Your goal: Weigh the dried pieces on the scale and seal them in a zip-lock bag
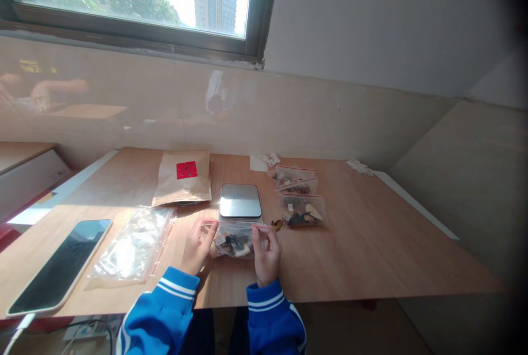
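Note:
A clear zip bag point(236, 244) with dark and pale dried pieces inside is held between both hands, close to the table's front edge. My left hand point(198, 245) pinches the upper left corner of its red-edged top. At the upper right corner, the thumb and fingers of my right hand point(267, 250) are closed on the same strip. Just behind the bag lies a flat digital scale point(241, 200) with a bare shiny plate. A small brown dried piece point(277, 225) rests on the table beside my right hand.
Several filled zip bags point(303, 211) lie right of the scale. A brown paper pouch point(183, 178) with a red label is at the back left. Flat clear bags point(131, 245) and a phone point(61, 267) with a cable lie on the left. Crumpled tissue point(359, 167) sits near the wall.

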The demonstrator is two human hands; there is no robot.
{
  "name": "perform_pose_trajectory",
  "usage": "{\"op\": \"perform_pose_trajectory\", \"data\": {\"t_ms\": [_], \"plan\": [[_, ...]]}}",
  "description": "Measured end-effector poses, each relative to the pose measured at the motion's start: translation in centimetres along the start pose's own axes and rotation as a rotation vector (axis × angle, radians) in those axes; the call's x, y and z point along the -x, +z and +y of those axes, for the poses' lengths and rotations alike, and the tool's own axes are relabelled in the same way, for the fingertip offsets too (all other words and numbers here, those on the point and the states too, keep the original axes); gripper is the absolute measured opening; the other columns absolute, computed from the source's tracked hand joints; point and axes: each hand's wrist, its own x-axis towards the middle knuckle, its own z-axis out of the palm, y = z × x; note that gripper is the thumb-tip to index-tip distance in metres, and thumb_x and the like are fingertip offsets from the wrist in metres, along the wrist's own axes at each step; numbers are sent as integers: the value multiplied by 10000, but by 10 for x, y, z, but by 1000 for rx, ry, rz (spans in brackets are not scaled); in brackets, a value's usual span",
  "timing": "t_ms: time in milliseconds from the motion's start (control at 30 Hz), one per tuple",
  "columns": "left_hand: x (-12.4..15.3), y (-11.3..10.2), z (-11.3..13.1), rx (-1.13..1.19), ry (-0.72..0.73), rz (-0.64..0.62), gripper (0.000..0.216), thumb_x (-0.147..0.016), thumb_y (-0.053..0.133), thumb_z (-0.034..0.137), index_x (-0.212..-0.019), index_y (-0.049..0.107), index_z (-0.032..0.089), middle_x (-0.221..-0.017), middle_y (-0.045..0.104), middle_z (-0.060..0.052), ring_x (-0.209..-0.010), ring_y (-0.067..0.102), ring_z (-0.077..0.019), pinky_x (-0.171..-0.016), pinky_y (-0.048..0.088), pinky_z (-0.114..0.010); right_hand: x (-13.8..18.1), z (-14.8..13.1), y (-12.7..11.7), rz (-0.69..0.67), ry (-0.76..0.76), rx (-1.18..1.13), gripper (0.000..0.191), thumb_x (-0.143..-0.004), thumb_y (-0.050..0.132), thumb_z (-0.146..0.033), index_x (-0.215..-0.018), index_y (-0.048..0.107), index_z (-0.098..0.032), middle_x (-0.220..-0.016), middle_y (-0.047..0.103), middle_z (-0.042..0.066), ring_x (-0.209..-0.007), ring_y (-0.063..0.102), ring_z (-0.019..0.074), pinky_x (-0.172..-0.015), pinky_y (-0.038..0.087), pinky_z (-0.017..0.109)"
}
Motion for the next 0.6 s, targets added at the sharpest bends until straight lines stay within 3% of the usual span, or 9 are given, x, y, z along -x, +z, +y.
{"op": "perform_pose_trajectory", "data": {"t_ms": [200,400,600], "plan": [[0,-1,7,117,-71,-24,371,-775,611,529,-842,645,166,-834,676,-52,-854,647,-199,-810,515,-313,1,-1,0,-19,116,-50,302,-852,584,-457,-868,653,-164,-857,672,52,-855,632,200,-819,485,325],[-2,-6,22,235,-181,-154,390,-703,695,497,-886,677,153,-938,690,-76,-934,644,-226,-829,530,-331,2,-1,-1,-95,196,-133,355,-851,575,-490,-972,654,-166,-939,693,74,-904,647,220,-854,490,353],[-2,-6,26,276,-193,-107,378,-631,756,498,-792,698,161,-911,697,-83,-944,639,-236,-889,515,-347,-1,0,0,-109,89,-19,276,-845,614,-427,-948,705,-187,-974,686,61,-979,613,225,-909,456,363]]}}
